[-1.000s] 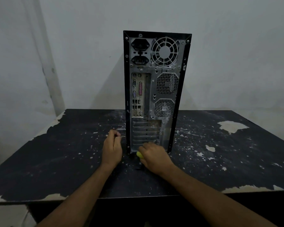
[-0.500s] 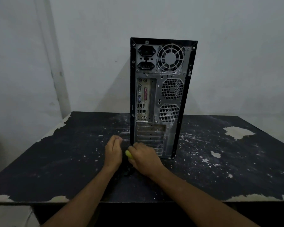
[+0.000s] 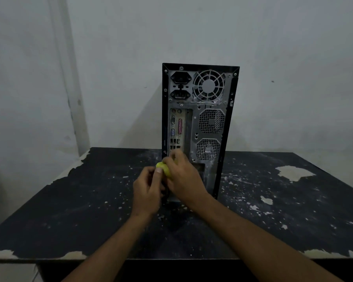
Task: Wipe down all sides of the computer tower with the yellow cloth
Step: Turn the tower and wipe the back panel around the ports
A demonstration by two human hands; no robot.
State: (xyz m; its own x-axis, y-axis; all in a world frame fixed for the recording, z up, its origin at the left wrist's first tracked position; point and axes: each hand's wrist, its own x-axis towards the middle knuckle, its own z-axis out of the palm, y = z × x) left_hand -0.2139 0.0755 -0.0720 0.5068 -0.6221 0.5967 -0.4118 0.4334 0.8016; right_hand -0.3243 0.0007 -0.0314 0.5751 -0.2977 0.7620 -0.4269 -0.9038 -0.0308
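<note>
On the chipped black table (image 3: 86, 200), I'm seeing the right hand (image 3: 183, 176) bunching the crumpled yellow cloth (image 3: 163, 168) against the grey metal computer tower's (image 3: 200, 127) rear, left hand (image 3: 147, 190) apparently pinching beside; the other sides are probably unfinished.

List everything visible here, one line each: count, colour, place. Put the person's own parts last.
black metal computer tower: one, black frame with grey steel rear panel facing the camera, upright near the table's middle.
bunched yellow cloth: one, yellow, between both hands at the tower's lower left edge.
worn black table: one, black with pale chipped patches, fills the lower frame.
pale grey wall: one, grey-white, behind the table.
left hand: one, thumb and fingers pinching the cloth.
right hand: one, curled over the cloth, in front of the tower's lower rear panel.
</note>
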